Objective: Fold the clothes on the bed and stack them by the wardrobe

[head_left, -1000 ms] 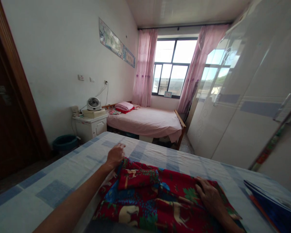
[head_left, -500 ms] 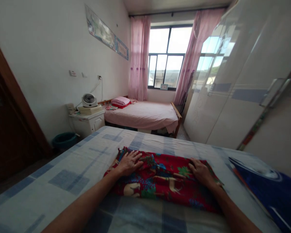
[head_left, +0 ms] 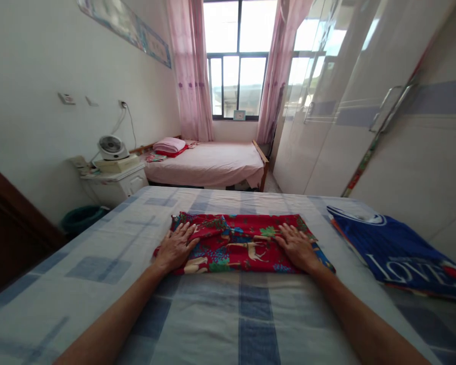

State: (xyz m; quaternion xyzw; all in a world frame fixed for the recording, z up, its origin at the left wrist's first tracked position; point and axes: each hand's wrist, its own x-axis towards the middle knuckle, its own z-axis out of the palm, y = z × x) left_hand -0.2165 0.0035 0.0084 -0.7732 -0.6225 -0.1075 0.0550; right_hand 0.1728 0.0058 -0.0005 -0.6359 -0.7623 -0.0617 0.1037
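A red cloth garment (head_left: 247, 249) printed with animals, green leaves and blue flowers lies folded into a wide flat strip before me. My left hand (head_left: 177, 246) rests flat on its left end, fingers spread. On its right part lies my right hand (head_left: 297, 246), also open with the palm down. Both palms hide small patches of the print. Small creases run across the cloth between the hands. Beneath it is a bed sheet (head_left: 209, 314) in white with blue-grey blocks.
A folded blue shirt (head_left: 399, 248) lettered "LOVE" lies at the right. Beyond the near bed stand a pink-covered bed (head_left: 213, 165), a white nightstand (head_left: 131, 183) with a fan (head_left: 112, 145), and a green bin (head_left: 81, 218). A glossy wardrobe (head_left: 327, 147) lines the right side.
Both hands have drawn back over the cloth toward me, still flat, the left also lying further toward its left end. The view has tilted down and turned right, showing more of the blue shirt.
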